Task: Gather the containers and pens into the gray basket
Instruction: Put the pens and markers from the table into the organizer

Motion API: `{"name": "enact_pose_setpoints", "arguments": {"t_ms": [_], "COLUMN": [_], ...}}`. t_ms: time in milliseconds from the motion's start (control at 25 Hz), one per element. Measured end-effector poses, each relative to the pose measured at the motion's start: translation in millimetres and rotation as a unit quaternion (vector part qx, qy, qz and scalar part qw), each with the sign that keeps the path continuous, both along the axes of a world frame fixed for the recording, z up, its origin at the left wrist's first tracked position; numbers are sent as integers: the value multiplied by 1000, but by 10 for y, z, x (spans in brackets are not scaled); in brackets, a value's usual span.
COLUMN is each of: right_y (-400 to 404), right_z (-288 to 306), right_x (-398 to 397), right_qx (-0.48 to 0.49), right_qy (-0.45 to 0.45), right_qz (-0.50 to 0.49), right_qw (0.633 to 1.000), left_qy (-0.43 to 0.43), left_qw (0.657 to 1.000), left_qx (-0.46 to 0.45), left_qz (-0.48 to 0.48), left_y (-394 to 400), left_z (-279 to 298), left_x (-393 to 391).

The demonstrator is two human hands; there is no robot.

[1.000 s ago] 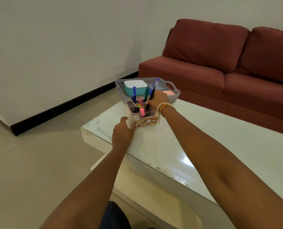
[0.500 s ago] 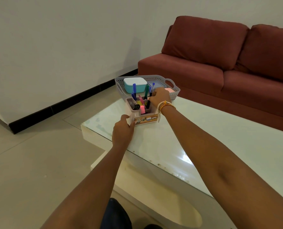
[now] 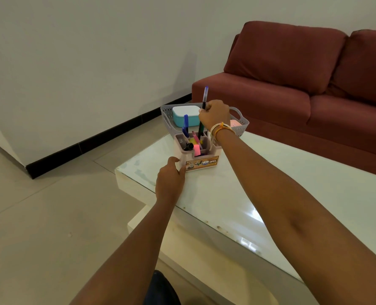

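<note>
A pale pen holder [image 3: 201,160] with a printed label stands on the glass table [image 3: 259,194], holding several pens and highlighters. My left hand [image 3: 170,180] grips its near left corner. My right hand [image 3: 214,114] pinches a dark pen with a blue cap [image 3: 204,96], held upright above the holder and in front of the gray basket [image 3: 240,126]. The basket stands just behind the holder and contains a teal box with a white lid [image 3: 186,115] and a pink item [image 3: 235,123]. My right hand hides part of the basket's inside.
A dark red sofa [image 3: 292,84] stands behind the table on the right. The table's corner and left edge lie close to my left hand, with tiled floor [image 3: 50,216] beyond. A white wall with black skirting runs along the left.
My right hand has risen from the holder, lifting the blue-capped pen up in front of the basket. My left hand has stayed on the holder's corner.
</note>
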State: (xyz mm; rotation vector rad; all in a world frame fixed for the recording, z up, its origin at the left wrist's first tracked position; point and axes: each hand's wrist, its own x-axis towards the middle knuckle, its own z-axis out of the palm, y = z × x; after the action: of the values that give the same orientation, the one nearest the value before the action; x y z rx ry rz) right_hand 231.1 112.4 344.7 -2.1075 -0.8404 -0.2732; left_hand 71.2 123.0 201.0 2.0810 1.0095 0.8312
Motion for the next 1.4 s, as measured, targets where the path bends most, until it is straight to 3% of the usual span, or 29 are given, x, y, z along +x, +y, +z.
{"name": "enact_pose_setpoints", "arguments": {"t_ms": [200,360,480,840,1000,1160,1280,1400], "right_y": [65,96,80,-416,-1187,-2048,-2695,-3231], "right_z": [-48,-238,-343,-448,-743,-1181,-1318,-1392], "right_x": [18,94,96,-46,-262,-338,-331,-365], "right_qx": [43,-169,-211,-60,11,34,46,22], "right_qy": [-6,21,47,60,72,123,103,55], "right_qz": [-9,18,3,-42,-91,-157,-200,-224], "right_qw": [999,985,976,996,993,979,973,973], "left_qy": [3,3,4,-4,107,181,148,169], "left_qw": [1000,1000,1000,1000,980,935,949,932], "left_qx": [-3,-1,1,11,158,250,183,181], "left_qz": [1,2,1,-11,-61,-175,-208,-264], "left_y": [10,7,13,-1,-265,-873,-1652,-2520], "left_z": [6,-5,-9,-4,4,-4,54,-8], "left_x": [12,19,22,-38,-106,30,220,347]}}
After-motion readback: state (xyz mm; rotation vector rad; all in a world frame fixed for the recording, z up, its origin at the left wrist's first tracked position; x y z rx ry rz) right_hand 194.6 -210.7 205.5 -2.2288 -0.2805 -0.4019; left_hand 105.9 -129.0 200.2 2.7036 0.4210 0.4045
